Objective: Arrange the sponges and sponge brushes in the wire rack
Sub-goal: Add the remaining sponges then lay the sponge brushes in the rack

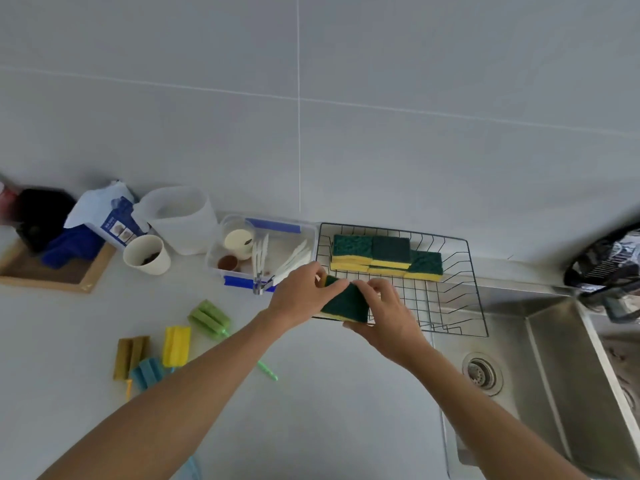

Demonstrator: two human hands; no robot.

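A black wire rack (460, 299) stands on the counter beside the sink. Several green-and-yellow sponges (386, 258) lie stacked along its far side. My left hand (304, 296) and my right hand (388, 313) both grip one more green-and-yellow sponge (346, 304), held over the rack's near left corner. Sponge brushes lie loose on the counter to the left: a green one (209, 318), a yellow one (176, 346), an olive one (131, 355) and a blue one (149, 372), partly hidden by my left forearm.
A steel sink (540, 382) with a drain lies right of the rack. A clear tub (304, 233) of small items, a white jug (183, 220), a paper cup (147, 254) and a wooden tray (52, 275) stand along the wall. A dark object (602, 265) sits at far right.
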